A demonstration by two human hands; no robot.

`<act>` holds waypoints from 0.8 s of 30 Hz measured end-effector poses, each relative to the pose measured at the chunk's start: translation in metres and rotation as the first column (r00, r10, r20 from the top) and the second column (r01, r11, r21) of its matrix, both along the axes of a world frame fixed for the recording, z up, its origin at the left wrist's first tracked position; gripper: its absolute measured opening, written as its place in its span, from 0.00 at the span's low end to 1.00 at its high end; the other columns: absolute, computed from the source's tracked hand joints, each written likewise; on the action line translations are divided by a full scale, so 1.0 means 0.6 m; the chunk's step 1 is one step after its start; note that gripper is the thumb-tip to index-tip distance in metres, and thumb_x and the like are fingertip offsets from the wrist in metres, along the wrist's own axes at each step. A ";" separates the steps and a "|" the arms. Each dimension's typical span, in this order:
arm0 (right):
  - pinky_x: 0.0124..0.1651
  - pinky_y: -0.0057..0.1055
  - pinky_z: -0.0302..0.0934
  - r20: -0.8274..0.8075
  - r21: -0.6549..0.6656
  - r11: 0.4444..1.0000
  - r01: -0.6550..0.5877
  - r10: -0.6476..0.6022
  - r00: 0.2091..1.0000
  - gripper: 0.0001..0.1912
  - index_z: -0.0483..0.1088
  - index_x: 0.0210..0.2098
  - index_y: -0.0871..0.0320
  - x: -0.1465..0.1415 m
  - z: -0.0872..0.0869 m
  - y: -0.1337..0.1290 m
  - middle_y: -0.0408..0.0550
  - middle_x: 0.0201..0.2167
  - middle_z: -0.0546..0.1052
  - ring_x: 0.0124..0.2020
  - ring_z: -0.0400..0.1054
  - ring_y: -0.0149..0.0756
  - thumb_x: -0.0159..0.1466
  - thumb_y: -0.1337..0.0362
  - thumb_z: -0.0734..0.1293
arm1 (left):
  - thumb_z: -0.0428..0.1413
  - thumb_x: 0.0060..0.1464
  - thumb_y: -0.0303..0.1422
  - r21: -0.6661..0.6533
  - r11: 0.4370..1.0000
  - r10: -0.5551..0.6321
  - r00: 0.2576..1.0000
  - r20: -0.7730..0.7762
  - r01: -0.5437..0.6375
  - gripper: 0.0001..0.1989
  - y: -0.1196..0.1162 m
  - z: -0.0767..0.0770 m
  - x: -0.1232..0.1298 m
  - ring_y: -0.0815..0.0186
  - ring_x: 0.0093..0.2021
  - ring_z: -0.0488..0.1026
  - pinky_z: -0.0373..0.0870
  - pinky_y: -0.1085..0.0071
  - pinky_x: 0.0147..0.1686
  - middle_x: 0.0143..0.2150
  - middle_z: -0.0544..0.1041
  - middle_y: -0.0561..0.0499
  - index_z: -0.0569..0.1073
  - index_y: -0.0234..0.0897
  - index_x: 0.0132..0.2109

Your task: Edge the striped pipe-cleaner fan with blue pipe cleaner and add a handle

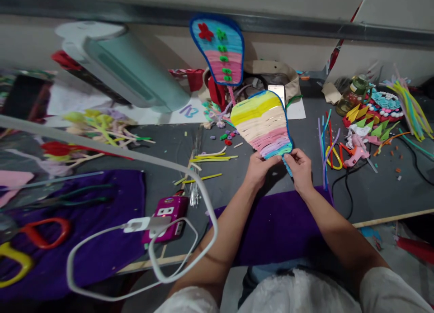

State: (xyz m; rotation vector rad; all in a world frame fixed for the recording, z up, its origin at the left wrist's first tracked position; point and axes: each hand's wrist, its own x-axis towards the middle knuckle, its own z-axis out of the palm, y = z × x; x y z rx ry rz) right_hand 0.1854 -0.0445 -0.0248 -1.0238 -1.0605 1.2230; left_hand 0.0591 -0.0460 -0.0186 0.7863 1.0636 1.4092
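A fan-shaped pipe-cleaner panel [264,123], striped yellow, cream, pink, lilac and blue with a dark blue edging, is held up over the table. My left hand [260,168] pinches its narrow lower end from the left. On the other side of that end, my right hand [299,168] closes its thumb and fingers by the light blue stem [287,166]. Behind it stands a similar finished-looking panel [222,55] in blue and pink, with a red flower and green pieces on it. Under my forearms lies a purple cloth [281,227].
Yellow pipe cleaners [213,158] and small coloured bits lie left of the panel. To the right are scissors [334,157], a pink glue gun [357,152] and a glass jar [353,95]. A magenta power strip [167,213] with a white cable sits at front left, near a lamp [129,68].
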 end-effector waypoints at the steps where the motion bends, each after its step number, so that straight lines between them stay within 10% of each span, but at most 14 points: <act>1: 0.33 0.27 0.55 0.009 0.006 1.000 0.003 -0.003 1.000 0.14 0.66 0.27 0.55 0.000 0.000 0.000 0.36 0.23 0.66 0.26 0.58 0.28 0.57 0.53 0.72 | 0.74 0.33 0.35 -0.007 1.000 0.002 1.000 0.015 -0.002 0.21 0.000 0.001 0.001 0.64 0.33 0.78 0.76 0.68 0.39 0.35 0.84 0.49 0.83 0.34 0.38; 24: 0.36 0.30 0.61 0.078 0.012 0.999 -0.042 0.041 0.996 0.12 0.69 0.30 0.54 -0.002 0.004 -0.003 0.39 0.27 0.73 0.29 0.64 0.31 0.56 0.54 0.71 | 0.72 0.31 0.31 -0.041 0.997 0.063 0.997 0.038 -0.061 0.17 0.000 0.008 0.001 0.65 0.31 0.77 0.76 0.69 0.37 0.32 0.83 0.50 0.83 0.33 0.34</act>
